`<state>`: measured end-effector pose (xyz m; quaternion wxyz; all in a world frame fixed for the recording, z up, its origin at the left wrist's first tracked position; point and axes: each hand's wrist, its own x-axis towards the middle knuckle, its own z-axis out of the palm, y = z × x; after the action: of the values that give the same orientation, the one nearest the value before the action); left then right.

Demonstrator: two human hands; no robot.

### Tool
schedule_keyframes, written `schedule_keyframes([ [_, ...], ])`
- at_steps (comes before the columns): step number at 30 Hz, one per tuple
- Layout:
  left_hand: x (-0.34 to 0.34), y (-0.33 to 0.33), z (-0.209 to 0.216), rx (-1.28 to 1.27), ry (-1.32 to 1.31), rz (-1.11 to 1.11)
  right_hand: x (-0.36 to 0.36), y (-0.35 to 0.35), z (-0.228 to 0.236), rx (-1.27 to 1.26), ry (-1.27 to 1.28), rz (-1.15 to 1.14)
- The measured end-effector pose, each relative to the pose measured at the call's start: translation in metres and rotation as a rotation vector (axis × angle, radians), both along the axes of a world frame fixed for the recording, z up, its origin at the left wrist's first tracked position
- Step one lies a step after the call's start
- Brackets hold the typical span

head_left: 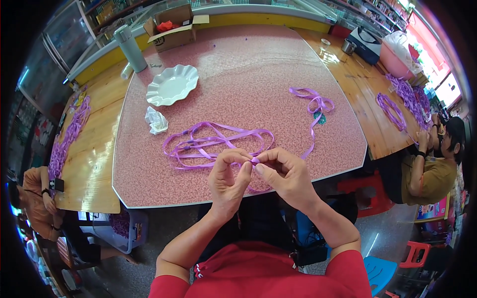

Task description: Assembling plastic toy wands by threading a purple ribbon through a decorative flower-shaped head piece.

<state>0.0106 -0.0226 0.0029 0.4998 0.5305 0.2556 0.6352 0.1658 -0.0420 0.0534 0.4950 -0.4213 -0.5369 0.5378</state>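
Note:
Between my two hands, just above the table's near edge, a small fold of purple ribbon (255, 161) is pinched. My left hand (229, 178) grips it between thumb and forefinger. My right hand (284, 175) does the same from the other side, its fingertips almost touching the left ones. A loose length of the ribbon hangs below my fingers. Behind my hands lies a looped bundle of purple ribbon (198, 143) with darker purple bits on it. Farther right, a curled tail of purple ribbon (320, 103) runs down toward my right hand, over a small green piece (319, 117).
The pink speckled tabletop (238, 74) also bears a white scalloped plate (172, 85), crumpled tissue (156, 120), a green bottle (130, 48) and an open cardboard box (175, 31). People sit at wooden tables on both sides, with purple ribbon heaps (69, 134) there.

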Motion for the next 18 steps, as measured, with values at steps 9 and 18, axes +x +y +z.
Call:
schedule_keyframes([
  [9, -0.007, 0.005, 0.003, 0.191, 0.305, 0.157, 0.007, 0.000, -0.001, 0.016, -0.145, -0.032],
  [18, -0.017, 0.009, 0.014, 0.480, 0.701, 0.336, 0.015, 0.001, 0.006, 0.104, -0.333, 0.037],
])
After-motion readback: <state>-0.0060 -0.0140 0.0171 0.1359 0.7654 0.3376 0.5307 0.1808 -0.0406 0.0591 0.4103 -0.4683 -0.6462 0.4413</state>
